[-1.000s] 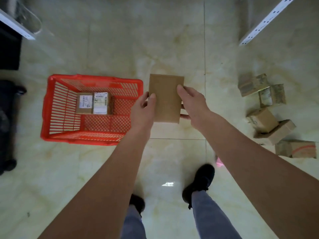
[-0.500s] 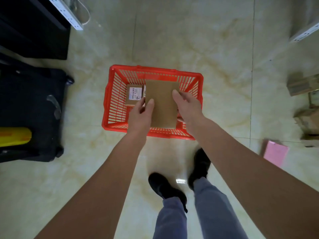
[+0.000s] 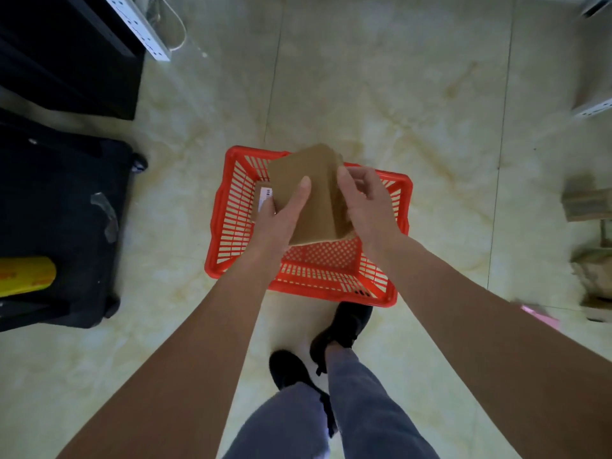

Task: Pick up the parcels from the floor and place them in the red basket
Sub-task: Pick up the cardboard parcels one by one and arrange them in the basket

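Centre of frame: a plain brown cardboard parcel [image 3: 314, 193] held in the air above the red basket [image 3: 228, 246], tilted, its far corner raised toward the top of the picture. Both hands are on it. The left hand [image 3: 281, 217] grips the near left side, thumb laid flat across the top face, fingers out of sight underneath. The right hand [image 3: 367, 207] holds the right edge, thumb on the top corner, fingers curled round the side of the box (their tips hidden behind it).

The basket sits on the pale marbled floor tiles [image 3: 364, 94] just beyond the person's black shoes [image 3: 344, 326], slightly left of centre. Inside it, at the far left end, part of another parcel [image 3: 263, 200] shows under the held one, with a white barcode label; how much more lies beneath cannot be told. The mesh bottom at the near end of the basket is bare.

Right edge of frame: several more cardboard parcels [image 3: 587, 203] on the floor, blurred, well apart from the basket. A pink flat item [image 3: 543, 316] lies low on the right, partly behind the right forearm.

Left edge: a black wheeled case [image 3: 66, 226] with a yellow object [image 3: 26, 276] on it. Upper left: dark furniture and a white power strip [image 3: 142, 31] with a cable.
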